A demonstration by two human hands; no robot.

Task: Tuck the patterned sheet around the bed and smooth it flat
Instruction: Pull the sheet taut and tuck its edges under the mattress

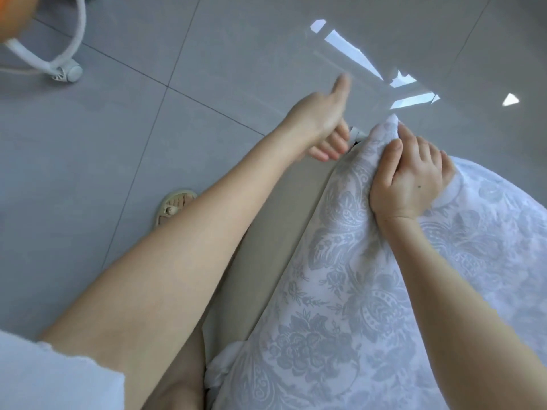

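Patterned sheet [340, 306], white with a grey paisley and flower print, fills the lower right of the frame, draped over the corner of the bed [275, 232]. It rises to a bunched peak just right of centre. The bed's plain beige side shows as a bare strip running diagonally from the lower middle up to that peak. At the bottom centre an edge of the sheet lies crumpled in loose white folds against the beige side.

The right hand [411, 182] sits on the peak, its fingers curled into the cloth and its thumb pressed against a gathered fold, so it grips the sheet at the corner. The left hand [319, 125] is just left of the corner, beside the beige side. Its thumb sticks out toward the top of the frame and is blurred. Its fingers are curled in toward the palm, and I cannot tell whether they hold anything. The left forearm crosses the beige strip from the lower left, where a white sleeve [53, 380] shows.

Grey floor tiles [118, 128] take up the left and the top, with bright window reflections [349, 48] at the upper right. A foot in a pale sandal [171, 207] stands on the tiles near the bed, partly hidden by the left forearm. At the upper left, a white curved frame ends in a caster [69, 73], well apart from the bed, with a blurred orange shape [14, 16] in the corner.
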